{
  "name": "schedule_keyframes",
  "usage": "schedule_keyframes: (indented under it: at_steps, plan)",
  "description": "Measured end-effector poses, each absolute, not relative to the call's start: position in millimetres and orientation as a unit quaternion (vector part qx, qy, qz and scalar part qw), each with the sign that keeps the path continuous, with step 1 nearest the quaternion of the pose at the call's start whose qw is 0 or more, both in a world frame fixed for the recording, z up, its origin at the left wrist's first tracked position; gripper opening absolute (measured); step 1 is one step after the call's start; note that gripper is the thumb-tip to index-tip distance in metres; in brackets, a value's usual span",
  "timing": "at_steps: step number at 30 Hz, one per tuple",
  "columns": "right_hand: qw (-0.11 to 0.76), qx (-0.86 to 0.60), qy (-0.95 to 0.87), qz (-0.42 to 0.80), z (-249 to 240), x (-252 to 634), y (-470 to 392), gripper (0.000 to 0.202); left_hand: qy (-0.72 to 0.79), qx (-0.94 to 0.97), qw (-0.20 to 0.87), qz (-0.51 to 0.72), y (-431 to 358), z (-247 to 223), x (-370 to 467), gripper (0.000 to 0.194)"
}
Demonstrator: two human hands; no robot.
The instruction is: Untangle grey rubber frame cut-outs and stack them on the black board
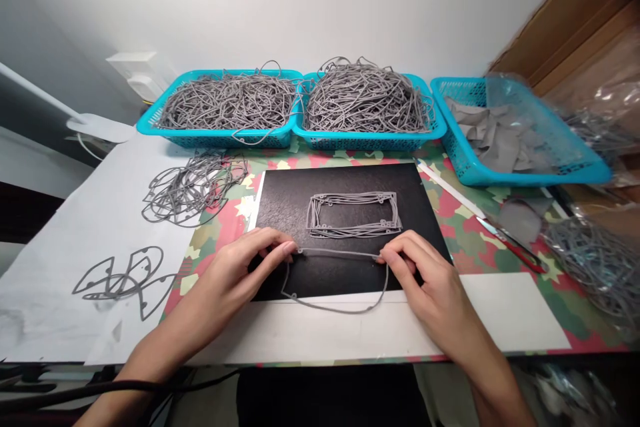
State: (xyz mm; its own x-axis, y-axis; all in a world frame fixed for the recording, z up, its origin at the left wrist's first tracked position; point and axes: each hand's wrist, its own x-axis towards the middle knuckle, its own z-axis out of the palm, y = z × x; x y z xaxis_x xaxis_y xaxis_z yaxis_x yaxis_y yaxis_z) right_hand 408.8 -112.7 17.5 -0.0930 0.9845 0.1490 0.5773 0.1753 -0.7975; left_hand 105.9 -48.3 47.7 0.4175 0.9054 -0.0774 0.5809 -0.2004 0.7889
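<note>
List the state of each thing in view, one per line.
Left hand: pinching the gasket's left corner.
Right hand: pinching its right corner.
Gasket: flat, half on the black mat.
Gasket stack: neat, on the mat.
Left basket: full of gaskets.
Middle basket: heaped full.
Right basket: partly filled with grey sheets.
Loose pile: tangled.

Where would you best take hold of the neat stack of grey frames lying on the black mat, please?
Probably at its two short ends, one hand from each side. The stack of grey frames lies flat on the black mat as a wide, thin rectangle, so a single grip would likely let it sag or fan apart. Both the left hand and right hand now pinch a single grey frame just in front.
</note>
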Motion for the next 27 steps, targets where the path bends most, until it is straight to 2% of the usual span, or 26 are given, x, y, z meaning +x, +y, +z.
schedule_keyframes:
  at_steps: [4,8,12,21,27]
  plan:
    - [0.349,-0.583,-0.682,0.271,17.9,408.1,-112.2,0.030,0.498,0.744,0.399,0.197,-47.3,48.4,103.6,0.031]
    - [0.323,-0.593,-0.691,0.258,19.6,408.6,-112.9,0.016,0.494,0.751,0.391,0.197,-47.3,46.6,103.2,0.026]
    - [0.318,-0.583,-0.703,0.254,19.5,409.0,-113.1,0.009,0.489,0.756,0.390,0.194,-47.5,45.8,104.9,0.028]
    - [0.325,-0.571,-0.698,0.284,23.2,411.2,-111.9,0.024,0.496,0.759,0.372,0.202,-46.3,48.5,106.4,0.033]
    - [0.321,-0.596,-0.694,0.246,22.2,409.0,-109.2,0.030,0.497,0.770,0.343,0.207,-44.0,39.7,104.7,0.030]
